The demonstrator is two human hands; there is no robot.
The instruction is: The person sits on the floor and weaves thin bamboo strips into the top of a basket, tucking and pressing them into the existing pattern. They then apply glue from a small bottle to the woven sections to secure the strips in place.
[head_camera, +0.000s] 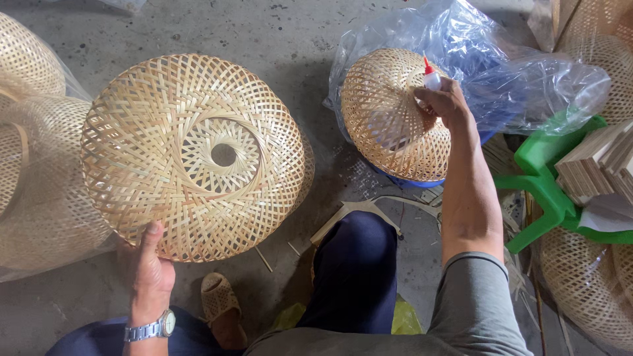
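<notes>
We grip the big shade (194,155) at its near rim with our left hand (150,271), thumb on the weave, its open centre facing up at us. Right of the shade, our right hand (443,99) is stretched far forward, clasping a red-tipped bottle (430,77) over a smaller shade (390,112).

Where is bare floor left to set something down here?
Bare concrete floor lies between the large round woven bamboo shade, gripped by the left hand, and the smaller woven shade under the right hand. It is crowded rightward: clear plastic bag, green plastic stool.
</notes>
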